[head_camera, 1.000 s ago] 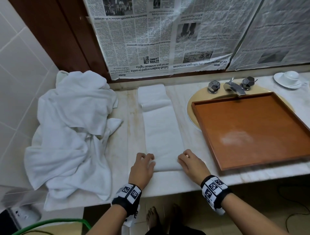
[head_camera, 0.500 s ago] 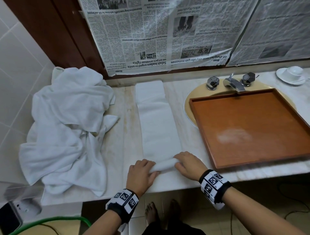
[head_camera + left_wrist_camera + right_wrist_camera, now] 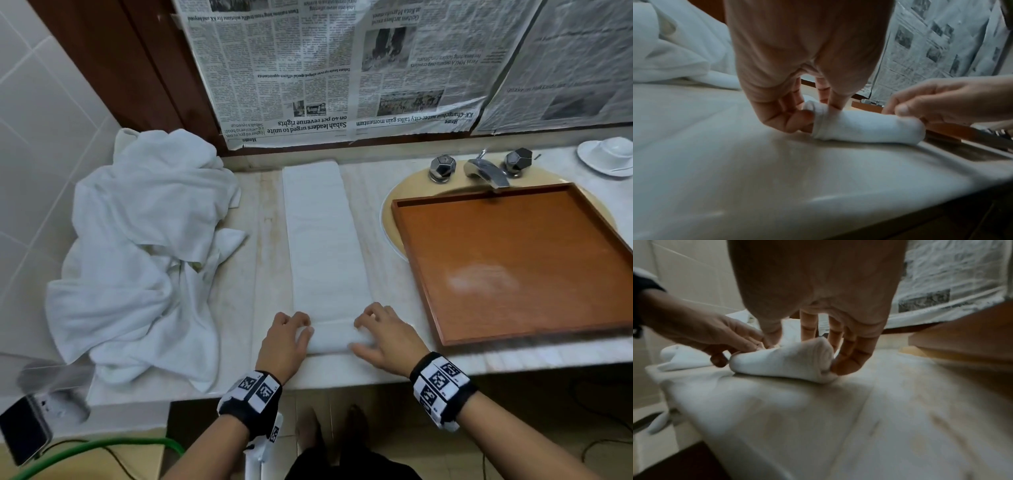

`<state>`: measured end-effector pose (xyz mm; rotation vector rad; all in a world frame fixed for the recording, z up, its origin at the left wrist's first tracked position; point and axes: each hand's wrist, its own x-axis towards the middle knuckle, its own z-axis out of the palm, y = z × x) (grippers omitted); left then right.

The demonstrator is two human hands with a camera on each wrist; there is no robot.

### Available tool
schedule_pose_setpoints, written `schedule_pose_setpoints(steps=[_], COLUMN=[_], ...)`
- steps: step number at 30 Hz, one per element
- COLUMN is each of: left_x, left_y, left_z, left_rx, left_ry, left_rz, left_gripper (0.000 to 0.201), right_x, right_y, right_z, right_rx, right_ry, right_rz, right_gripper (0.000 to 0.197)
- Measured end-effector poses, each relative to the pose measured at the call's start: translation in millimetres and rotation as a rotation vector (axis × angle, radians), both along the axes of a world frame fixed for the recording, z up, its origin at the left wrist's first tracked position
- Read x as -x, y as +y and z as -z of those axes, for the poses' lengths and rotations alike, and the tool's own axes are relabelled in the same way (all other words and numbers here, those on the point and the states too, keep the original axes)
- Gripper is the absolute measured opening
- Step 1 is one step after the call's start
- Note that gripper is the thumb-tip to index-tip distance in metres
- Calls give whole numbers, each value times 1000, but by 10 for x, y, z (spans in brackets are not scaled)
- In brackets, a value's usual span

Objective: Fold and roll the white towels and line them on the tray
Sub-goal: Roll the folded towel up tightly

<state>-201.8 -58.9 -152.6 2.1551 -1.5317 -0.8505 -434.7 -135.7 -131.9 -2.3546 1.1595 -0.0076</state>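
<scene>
Both hands grip the roll's ends: left hand (image 3: 286, 337) and right hand (image 3: 385, 337) curl their fingers (image 3: 851, 356) round the towel (image 3: 323, 240) on the counter (image 3: 260, 246). Keep the pressure even so the roll stays tight and straight. Half a second ago the roll was thinner. Beside it, the tray (image 3: 513, 260) holds no rolls.

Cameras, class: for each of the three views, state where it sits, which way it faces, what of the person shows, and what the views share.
Head: worn on the head, facing down at the folded towel, tray and both forearms.
Left wrist: along the left hand, facing right toward the tray.
Right wrist: along the right hand, facing left toward the towel pile.
Shared: the rolled end and both hands.
</scene>
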Motion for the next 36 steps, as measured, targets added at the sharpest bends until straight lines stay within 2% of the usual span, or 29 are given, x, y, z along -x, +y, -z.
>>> schedule_pose_setpoints(steps=[1,3,5,7,9,11,13,16,18,22,24,26,28,31,33,36], left_x=[23,60,102,137,150,131,79,6,-1,18,19,40,73,110,112,100], left_y=[-3,-5,11,62,138,200,207,104,28,-57,-69,-97,-134,-168,-161,-110], left_z=[-21,-32,-2,27,25,48,78,65,43,-10,-27,-25,-36,-84,-74,-17], left_rx=[-11,33,154,236,245,246,232,126,48,58,52,6,-45,-81,-23,182], left_ry=[-40,-160,-254,-304,-301,-310,-306,-208,-91,14,45,19,-87,-266,-268,-279], left_rz=[0,40,151,237,258,284,298,259,221,95,43,16,3,2,9,123], left_gripper=[20,16,13,11,28,42,45,56,63,48,45,38,37,37,33,28], right_x=[7,-8,-41,-81,-89,-67,-22,16,-27,-138,-173,-192,-151,-68,-66,-120], right_y=[2,11,14,11,17,-6,-58,-140,-157,-146,-122,-95,-85,-87,-102,-189], right_z=[6,63,79,72,38,35,49,0,-19,4,31,51,58,44,34,43], right_rx=[50,131,124,93,28,-71,-163,-260,-224,-48,67,138,151,142,81,-7], right_ry=[64,123,124,107,78,42,12,-80,-133,-72,29,55,25,80,99,-5], right_rz=[-82,-167,-124,-72,-27,8,6,81,165,231,187,123,36,-90,-80,-2], right_gripper=[48,43,41,56,61,49,38,44,35,25,18,14,29,52,48,39])
